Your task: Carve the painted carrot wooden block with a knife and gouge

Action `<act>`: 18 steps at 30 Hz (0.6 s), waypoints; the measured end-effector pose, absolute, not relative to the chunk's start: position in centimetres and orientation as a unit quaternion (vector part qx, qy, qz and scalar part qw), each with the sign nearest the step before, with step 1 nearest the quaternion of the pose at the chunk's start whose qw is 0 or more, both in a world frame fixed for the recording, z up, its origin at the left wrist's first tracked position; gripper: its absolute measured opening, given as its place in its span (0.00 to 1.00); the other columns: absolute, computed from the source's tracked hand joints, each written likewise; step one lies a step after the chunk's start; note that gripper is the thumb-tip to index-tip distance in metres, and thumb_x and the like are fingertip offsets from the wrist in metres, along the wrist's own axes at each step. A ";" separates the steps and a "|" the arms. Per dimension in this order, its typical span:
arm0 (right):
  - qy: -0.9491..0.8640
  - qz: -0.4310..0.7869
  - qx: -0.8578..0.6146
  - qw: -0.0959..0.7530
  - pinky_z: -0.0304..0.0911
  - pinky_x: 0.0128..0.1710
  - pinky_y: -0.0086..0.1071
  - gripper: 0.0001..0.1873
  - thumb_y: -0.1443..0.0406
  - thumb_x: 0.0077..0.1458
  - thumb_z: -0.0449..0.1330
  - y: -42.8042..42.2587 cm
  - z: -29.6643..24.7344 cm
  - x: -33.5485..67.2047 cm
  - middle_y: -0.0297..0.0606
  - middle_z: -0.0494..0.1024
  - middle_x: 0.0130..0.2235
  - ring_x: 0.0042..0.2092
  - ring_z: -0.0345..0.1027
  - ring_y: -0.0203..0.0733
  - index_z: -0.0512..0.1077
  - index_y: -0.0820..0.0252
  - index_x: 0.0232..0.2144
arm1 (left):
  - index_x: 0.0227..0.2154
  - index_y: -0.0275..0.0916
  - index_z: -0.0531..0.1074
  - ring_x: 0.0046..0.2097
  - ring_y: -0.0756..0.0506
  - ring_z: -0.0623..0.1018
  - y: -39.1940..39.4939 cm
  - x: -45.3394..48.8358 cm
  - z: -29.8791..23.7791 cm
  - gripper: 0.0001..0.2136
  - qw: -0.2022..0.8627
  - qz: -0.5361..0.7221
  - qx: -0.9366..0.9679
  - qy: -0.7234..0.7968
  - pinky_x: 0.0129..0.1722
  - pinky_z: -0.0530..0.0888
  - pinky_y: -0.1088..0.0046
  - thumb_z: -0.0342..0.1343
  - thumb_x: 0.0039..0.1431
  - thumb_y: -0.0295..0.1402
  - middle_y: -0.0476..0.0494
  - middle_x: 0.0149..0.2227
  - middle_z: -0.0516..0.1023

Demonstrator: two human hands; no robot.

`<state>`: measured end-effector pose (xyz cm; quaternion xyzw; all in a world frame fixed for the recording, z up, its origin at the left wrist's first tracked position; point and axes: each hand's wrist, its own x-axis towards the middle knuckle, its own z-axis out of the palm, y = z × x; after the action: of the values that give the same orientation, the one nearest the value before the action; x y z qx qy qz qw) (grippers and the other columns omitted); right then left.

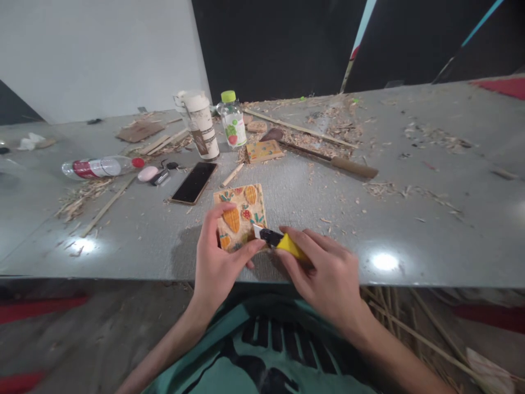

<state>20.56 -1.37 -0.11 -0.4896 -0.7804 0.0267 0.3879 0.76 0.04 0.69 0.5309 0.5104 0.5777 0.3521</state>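
Block (pixel 246 210) carved with colourful shapes sits pinched in the left hand (pixel 218 262), the right hand (pixel 328 265) wrapped around a yellow utility knife (pixel 285 243).

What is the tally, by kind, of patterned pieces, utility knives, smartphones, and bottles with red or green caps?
Patterned pieces (tan square, yellow rectangle): 2
Yellow-black utility knife: 1
Black-screened smartphone: 1
Clear plastic bottles (red-capped, green-capped): 2
Total: 6

Your forearms (pixel 172 336) angle up from the bottom edge; your left hand (pixel 214 264) grips just left of centre, thumb and forefinger spread; your right hand (pixel 327 269) curls closed, right of centre.
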 end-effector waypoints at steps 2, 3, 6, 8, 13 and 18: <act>-0.772 0.060 -0.494 0.395 0.71 0.38 0.37 0.15 0.58 0.73 0.58 -1.4 0.4 21.1 0.41 0.87 0.44 0.40 0.82 0.45 0.78 0.58 0.54 | 0.57 0.53 0.71 0.30 0.49 0.80 0.0 0.4 0.5 0.26 0.359 0.575 0.525 0.515 0.17 0.79 0.78 0.72 0.58 0.33 0.49 0.45 0.77; -0.771 0.065 -0.502 0.388 0.71 0.36 0.37 0.15 0.57 0.73 0.57 -1.2 0.7 21.6 0.41 0.87 0.44 0.40 0.82 0.45 0.78 0.57 0.53 | 0.59 0.54 0.71 0.30 0.49 0.80 0.0 0.0 0.4 0.25 0.361 0.571 0.524 0.519 0.17 0.79 0.78 0.70 0.61 0.35 0.47 0.46 0.78; -0.776 0.008 -0.552 0.305 0.62 0.28 0.37 0.15 0.54 0.73 0.57 0.1 1.6 23.7 0.40 0.87 0.43 0.35 0.81 0.46 0.78 0.53 0.51 | 0.71 0.61 0.62 0.32 0.45 0.83 0.1 -1.9 0.6 0.33 0.345 0.548 0.541 0.537 0.16 0.78 0.75 0.66 0.67 0.40 0.42 0.59 0.79; -0.786 -0.058 -0.579 0.210 0.49 0.23 0.36 0.14 0.53 0.71 0.58 1.8 2.1 25.3 0.38 0.86 0.38 0.27 0.75 0.44 0.79 0.52 0.46 | 0.77 0.63 0.51 0.42 0.39 0.87 0.5 -3.9 1.3 0.42 0.302 0.525 0.575 0.551 0.22 0.83 0.72 0.67 0.66 0.41 0.41 0.68 0.74; -0.837 -0.159 -0.516 0.094 0.43 0.26 0.38 0.14 0.57 0.69 0.61 8.5 3.3 27.0 0.44 0.83 0.31 0.24 0.68 0.42 0.79 0.57 0.35 | 0.74 0.53 0.63 0.67 0.28 0.76 3.5 -8.8 4.4 0.39 0.318 0.353 0.722 0.503 0.55 0.84 0.54 0.69 0.61 0.43 0.41 0.73 0.69; -0.883 -0.172 -0.424 0.104 0.59 0.41 0.44 0.12 0.59 0.64 0.69 16.5 5.5 21.8 0.55 0.83 0.42 0.42 0.76 0.55 0.81 0.62 0.33 | 0.68 0.53 0.72 0.54 0.32 0.86 8.1 -8.6 6.6 0.30 0.366 0.176 0.796 0.449 0.45 0.85 0.60 0.67 0.62 0.41 0.42 0.62 0.82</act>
<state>21.79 16.51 5.49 -0.4238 -0.8833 -0.1717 0.1037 -8.62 8.13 6.56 0.7962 0.4486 0.1757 0.3659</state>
